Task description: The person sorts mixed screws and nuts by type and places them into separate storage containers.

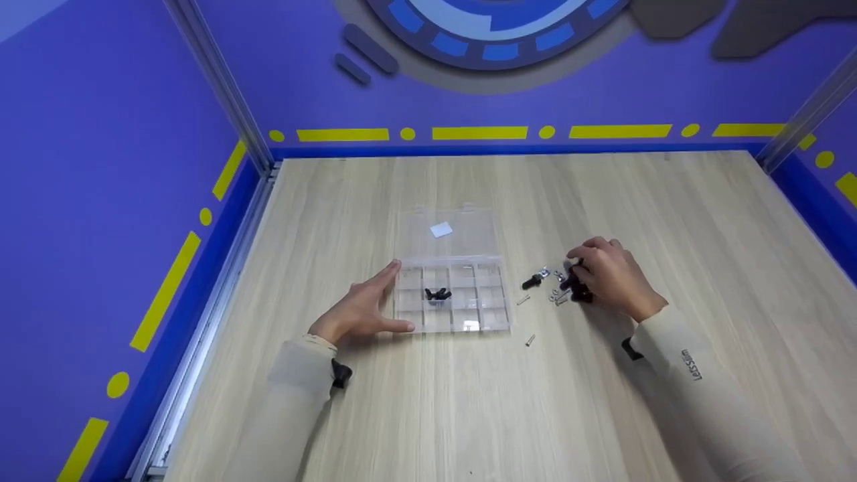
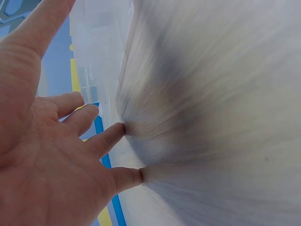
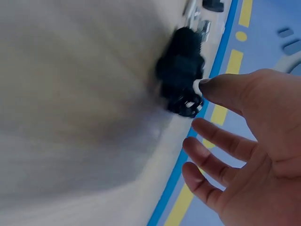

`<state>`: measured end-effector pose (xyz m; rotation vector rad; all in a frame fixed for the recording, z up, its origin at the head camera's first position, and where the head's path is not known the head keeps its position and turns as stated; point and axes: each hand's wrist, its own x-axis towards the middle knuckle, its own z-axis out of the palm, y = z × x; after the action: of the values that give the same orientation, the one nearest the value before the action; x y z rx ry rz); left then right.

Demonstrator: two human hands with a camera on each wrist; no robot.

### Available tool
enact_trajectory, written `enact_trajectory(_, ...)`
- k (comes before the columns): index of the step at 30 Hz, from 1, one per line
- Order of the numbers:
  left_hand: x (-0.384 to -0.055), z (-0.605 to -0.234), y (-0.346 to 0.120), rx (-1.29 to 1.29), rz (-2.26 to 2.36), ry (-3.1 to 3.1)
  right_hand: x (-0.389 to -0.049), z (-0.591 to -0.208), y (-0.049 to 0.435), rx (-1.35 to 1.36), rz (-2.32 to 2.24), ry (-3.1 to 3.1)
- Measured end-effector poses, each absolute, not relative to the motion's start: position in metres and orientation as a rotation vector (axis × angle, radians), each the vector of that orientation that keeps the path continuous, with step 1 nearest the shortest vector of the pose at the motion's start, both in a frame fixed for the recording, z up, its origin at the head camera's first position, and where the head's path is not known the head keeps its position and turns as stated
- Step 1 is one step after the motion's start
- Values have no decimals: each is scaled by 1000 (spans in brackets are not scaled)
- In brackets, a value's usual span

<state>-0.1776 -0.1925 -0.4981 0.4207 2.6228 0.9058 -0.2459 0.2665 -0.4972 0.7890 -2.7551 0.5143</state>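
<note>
A clear plastic compartment box (image 1: 482, 333) lies on the table with its lid folded back. My left hand (image 1: 361, 308) rests against its left side, fingers straight and spread, thumb at the near corner. Several black wing-shaped pieces (image 1: 438, 294) lie in one middle compartment. To the right of the box, my right hand (image 1: 612, 278) reaches down over a pile of black fasteners (image 3: 181, 70). Its thumb (image 3: 225, 92) is right at the black pieces, and the index fingertip is hidden in the right wrist view; I cannot tell whether it pinches one.
Between box and right hand lie a black-headed fastener (image 1: 532, 282), small silver screws (image 1: 523, 300) and silver nuts. One loose screw (image 1: 530, 340) lies nearer the front. A white label (image 1: 441, 230) is on the clear lid (image 1: 469, 234). Blue-purple walls (image 1: 469, 100) border the wooden table (image 1: 435, 415).
</note>
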Motion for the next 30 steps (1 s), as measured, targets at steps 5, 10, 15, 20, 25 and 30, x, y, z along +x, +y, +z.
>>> enact_trajectory(5, -177, -497, -192, 418, 913, 2625, -245, -499, 274, 716, 504, -2849)
enact_trajectory(10, -177, -497, -192, 410, 918, 2622, -246, -500, 276, 693, 509, -2906)
enact_trajectory(15, -176, -496, -193, 420, 918, 2618, -246, -500, 276, 688, 502, -2926)
enact_trajectory(20, -176, -496, -192, 422, 917, 2622, -246, -500, 275, 666, 519, -2945)
enact_trajectory(25, -176, -496, -192, 405, 921, 2614, -246, -500, 274, 648, 539, -2957)
enact_trajectory(30, -176, -498, -193, 396, 916, 2613, -247, -500, 274, 647, 549, -2933)
